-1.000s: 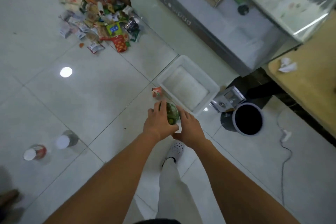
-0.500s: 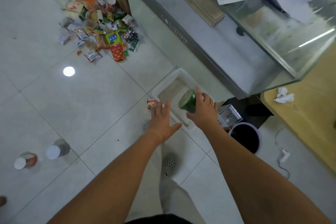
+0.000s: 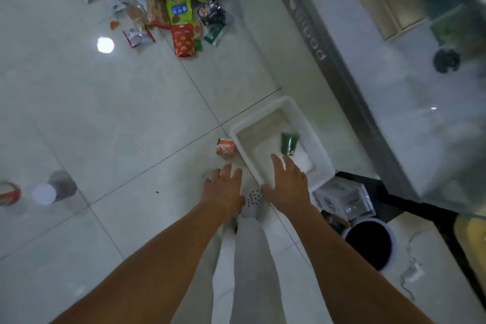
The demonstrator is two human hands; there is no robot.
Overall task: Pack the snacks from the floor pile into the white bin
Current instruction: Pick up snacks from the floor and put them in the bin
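**Head view, release phase.** The grip of the right hand (image 3: pixel 288 183) was released: fingers straight and spread, palm down, above the near end of the white bin (image 3: pixel 259 113), grasping nothing. Half a second before, that hand had carried the green snack container (image 3: pixel 289 143) over the bin; a second before, both hands had held it together. The container was now inside the bin, towards its far right wall and apart from the fingertips. Motion blur left it uncertain whether it had settled or was still dropping.

The left hand (image 3: pixel 225 187) was likewise released and empty, fingers extended above the floor (image 3: pixel 110 118) just left of the bin's near corner. A red snack cup (image 3: pixel 225 148) stood on the floor outside the bin, just beside its left wall. The snack pile (image 3: pixel 172 5) lay well apart at the top of the view, near the base of a glass-fronted cabinet (image 3: pixel 319 42). A white-topped cup (image 3: pixel 44 194) stood at the left edge, and a black waste bin (image 3: pixel 368 241) lay near the right forearm.

Judged from this layout, one item had been packed and the bin held nothing else visible, so the task was at an early stage. With both hands free, the red cup appeared the nearest candidate for the next pick, and the bulk of the pile was yet to be fetched.
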